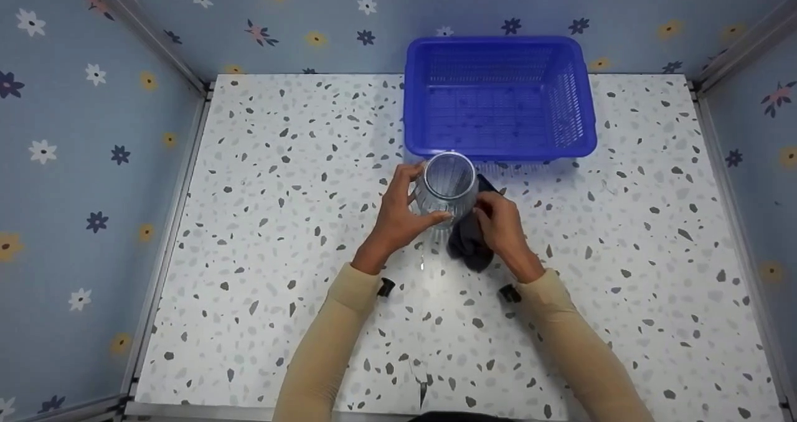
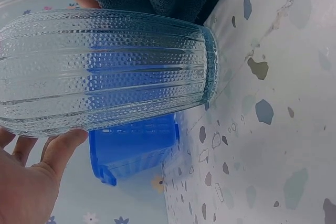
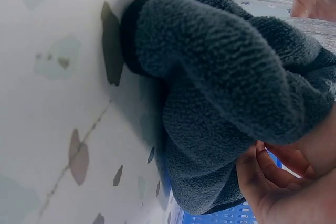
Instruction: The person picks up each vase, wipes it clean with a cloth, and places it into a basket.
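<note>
A clear ribbed glass vase [image 1: 446, 203] with a bumpy surface stands upright in front of me, its mouth facing up. My left hand [image 1: 396, 215] grips its left side, thumb across the front and fingers round the back. In the left wrist view the base of the vase [image 2: 110, 72] is close over the tabletop. My right hand [image 1: 503, 224] holds a dark grey fluffy cloth [image 1: 474, 248] against the vase's right side. Bunched folds of the cloth [image 3: 210, 72] hang down to the table in the right wrist view, with the right fingers [image 3: 254, 177] pinching it.
Behind the vase, a blue plastic basket [image 1: 498, 151] with slotted walls stands at the back of the speckled white table [image 1: 280, 223]. The vase rim overlaps the basket's front edge in the head view. Flower-patterned panels [image 1: 93, 179] enclose the left, back and right sides.
</note>
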The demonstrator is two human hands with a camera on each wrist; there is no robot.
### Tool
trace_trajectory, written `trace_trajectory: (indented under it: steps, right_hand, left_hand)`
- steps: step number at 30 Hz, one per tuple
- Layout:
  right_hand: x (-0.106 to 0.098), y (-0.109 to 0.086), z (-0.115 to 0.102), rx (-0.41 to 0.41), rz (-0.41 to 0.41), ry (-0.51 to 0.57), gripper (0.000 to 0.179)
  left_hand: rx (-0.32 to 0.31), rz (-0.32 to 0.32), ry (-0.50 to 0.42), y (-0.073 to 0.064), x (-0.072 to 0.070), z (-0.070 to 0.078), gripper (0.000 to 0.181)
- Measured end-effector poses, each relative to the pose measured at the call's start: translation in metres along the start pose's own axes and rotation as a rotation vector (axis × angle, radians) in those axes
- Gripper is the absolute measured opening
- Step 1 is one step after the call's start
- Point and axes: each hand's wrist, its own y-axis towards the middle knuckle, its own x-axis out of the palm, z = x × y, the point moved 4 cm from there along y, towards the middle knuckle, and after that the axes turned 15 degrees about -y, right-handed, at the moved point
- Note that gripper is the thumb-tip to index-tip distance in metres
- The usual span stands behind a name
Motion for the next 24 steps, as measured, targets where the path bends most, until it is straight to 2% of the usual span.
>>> trace_trajectory:
  steps: [5,14,20,24]
  right_hand:
    - [-0.018,-0.002,-0.01,-0.012,0.044,0.071,0.014]
    - [-0.062,0.0,-0.044,-0.067,0.177,0.142,0.01]
    - [-0.072,0.005,-0.057,-0.096,0.198,0.158,0.008]
    - [-0.075,0.005,-0.059,-0.091,0.177,0.149,0.01]
  left_hand:
    - [-0.004,0.006,-0.005,0.0,0.0,0.0,0.087]
    - [0.0,0.013,0.008,0.001,0.0,0.001,0.089]
    - [-0.005,0.013,0.025,0.001,0.0,0.001,0.087]
    - [-0.011,0.01,0.02,0.0,0.0,0.002,0.086]
